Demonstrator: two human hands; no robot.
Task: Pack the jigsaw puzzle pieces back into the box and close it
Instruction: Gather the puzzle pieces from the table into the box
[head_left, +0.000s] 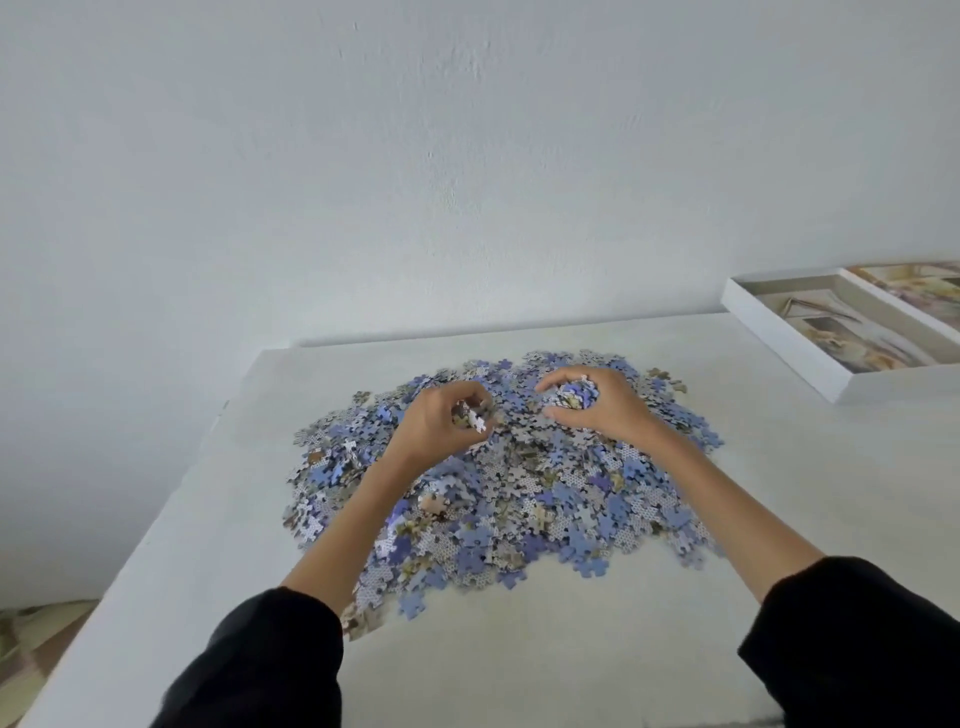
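Observation:
A wide heap of loose jigsaw pieces, mostly blue and patterned grey, lies in the middle of the white table. My left hand hovers over the heap's far left part, fingers curled round a small bunch of pieces. My right hand rests on the far middle of the heap, fingers and thumb cupped round a clump of pieces. The open white puzzle box lies at the table's far right corner, with printed sheets inside.
A plain white wall stands close behind the table. The table's left edge runs diagonally, with floor and a patterned rug below at the lower left. Bare tabletop lies between the heap and the box.

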